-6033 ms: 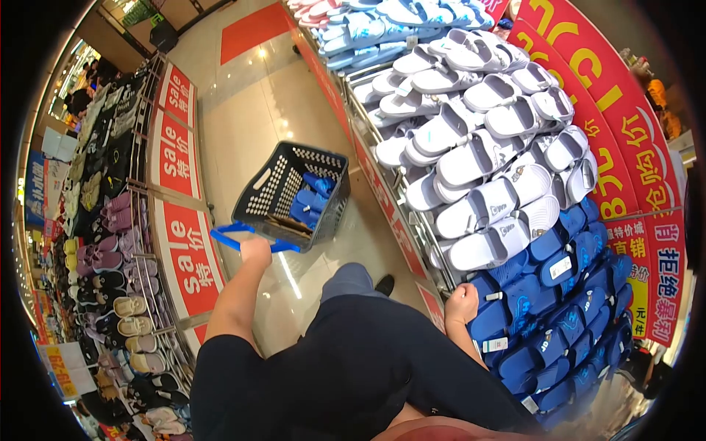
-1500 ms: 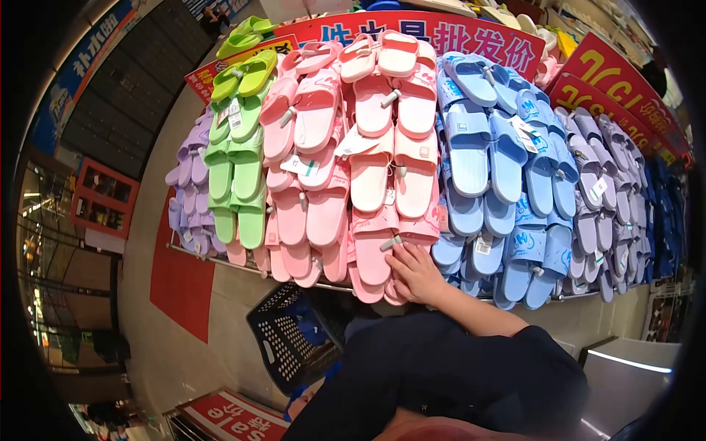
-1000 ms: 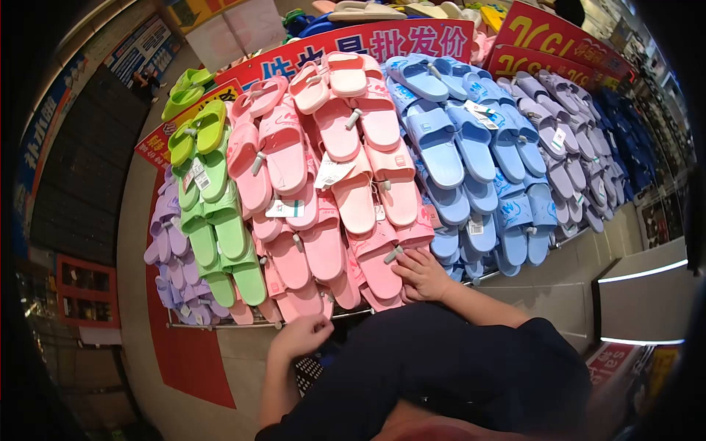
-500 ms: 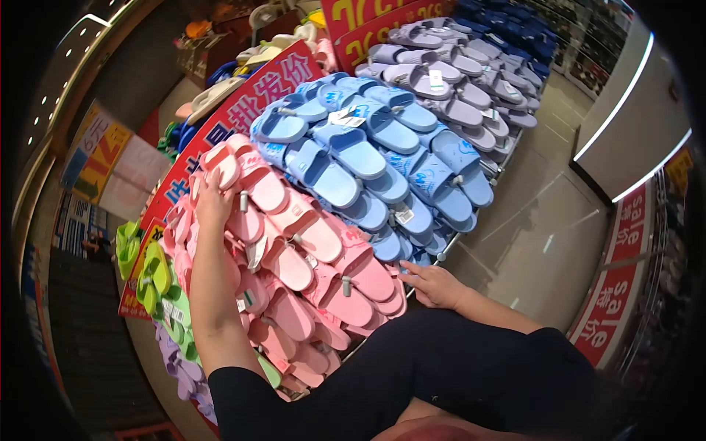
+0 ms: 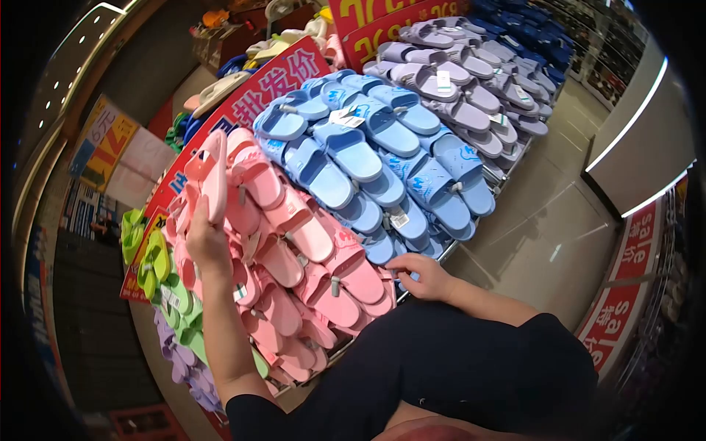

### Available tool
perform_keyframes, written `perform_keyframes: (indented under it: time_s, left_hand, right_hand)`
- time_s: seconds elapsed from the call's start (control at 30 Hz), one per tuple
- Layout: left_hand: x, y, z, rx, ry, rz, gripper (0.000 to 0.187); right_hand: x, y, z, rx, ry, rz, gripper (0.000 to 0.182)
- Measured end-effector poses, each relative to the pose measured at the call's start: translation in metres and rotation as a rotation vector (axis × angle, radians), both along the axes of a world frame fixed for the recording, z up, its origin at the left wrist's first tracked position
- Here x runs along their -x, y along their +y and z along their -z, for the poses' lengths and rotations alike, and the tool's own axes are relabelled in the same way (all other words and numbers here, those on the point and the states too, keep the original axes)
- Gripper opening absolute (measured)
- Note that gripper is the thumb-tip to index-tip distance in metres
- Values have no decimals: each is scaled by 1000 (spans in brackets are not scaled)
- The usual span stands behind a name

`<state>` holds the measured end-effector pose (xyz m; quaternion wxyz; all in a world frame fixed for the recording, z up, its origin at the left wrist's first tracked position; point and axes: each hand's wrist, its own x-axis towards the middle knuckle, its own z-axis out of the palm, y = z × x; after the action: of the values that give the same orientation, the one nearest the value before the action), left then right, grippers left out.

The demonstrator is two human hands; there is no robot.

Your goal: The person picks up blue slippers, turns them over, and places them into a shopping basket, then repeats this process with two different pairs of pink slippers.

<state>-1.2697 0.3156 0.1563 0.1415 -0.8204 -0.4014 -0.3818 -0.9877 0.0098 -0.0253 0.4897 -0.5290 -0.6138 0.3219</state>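
My left hand (image 5: pixel 208 237) is closed around the heel end of a pink slide slipper (image 5: pixel 215 184), which is tipped up on edge above the pile. Below and beside it lie rows of pink slippers (image 5: pixel 276 261), many joined in pairs by small grey security tags. Near the front edge of the rack is my right hand (image 5: pixel 426 279), with thumb and fingers apart and nothing between them. Its fingertips come right at the border between the pink slippers and the light blue slippers (image 5: pixel 357 158).
Lavender slippers (image 5: pixel 474 81) and navy ones (image 5: pixel 526 40) fill the rack's far end; green (image 5: pixel 173 294) and purple ones (image 5: pixel 180 349) hang at the left. A red sign (image 5: pixel 276 84) stands behind. To the right are a tiled aisle (image 5: pixel 515 235) and a white lit pillar (image 5: pixel 629 132).
My left hand has pulled the pink slipper up out of the row and turned it on edge. My right hand has shifted slightly left, its fingers more bent. The view has moved a little.
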Motion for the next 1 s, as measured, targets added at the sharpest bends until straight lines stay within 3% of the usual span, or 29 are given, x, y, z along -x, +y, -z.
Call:
perform_keyframes:
  time_s: [0.03, 0.1, 0.17, 0.23, 0.27, 0.3, 0.37, 0.4, 0.47, 0.57, 0.63, 0.67, 0.77, 0.8, 0.83, 1.0]
  left_hand:
    - [1, -25, 5, -179, 70, 22, 39]
    - [-15, -103, 5, -210, 66, 62, 34]
    - [-28, -159, 26, -251, 72, 225, 34]
    - [-37, -203, 59, -227, 234, 367, 29]
    - [-42, -220, 79, -83, 245, 407, 29]
    - [-44, -231, 92, 73, 227, 361, 37]
    - [-43, -244, 116, 354, 145, 381, 43]
    - [-40, -247, 124, 404, 50, 417, 42]
    - [-34, -263, 143, 513, -148, 493, 41]
    - [-26, -274, 180, 795, -883, 335, 41]
    - [-24, -260, 170, 876, -998, 114, 44]
    - [-25, -256, 160, 960, -933, 1, 50]
    - [-31, -241, 137, 1370, -1334, -62, 68]
    - [-34, -239, 130, 1547, -1466, 2, 82]
    - [-28, -235, 130, 1722, -1554, 505, 77]
    - [-40, -247, 147, 1799, -2008, 602, 56]
  right_hand:
    - [4, 10, -6, 123, 155, -89, 42]
    - [15, 36, -29, 190, 776, -283, 58]
    - [31, 56, -52, 112, 1125, -426, 88]
    - [43, 73, -67, 42, 1208, -563, 107]
    - [37, 71, -50, 99, 1244, -665, 99]
    - [38, 69, -50, 322, 1345, -592, 86]
    - [35, 70, -31, 423, 1422, -539, 71]
    - [35, 65, -24, 354, 1432, -499, 67]
    - [31, 60, -30, 306, 1324, -426, 69]
    - [19, 59, -23, 374, 1293, -392, 69]
    - [13, 59, -22, 403, 1333, -454, 69]
    - [10, 58, -26, 398, 1354, -519, 70]
    - [13, 46, -47, 497, 1480, -625, 72]
    - [17, 41, -58, 518, 1532, -703, 74]
    - [20, 38, -64, 540, 1583, -781, 75]
    - [20, 29, -44, 541, 1447, -704, 67]
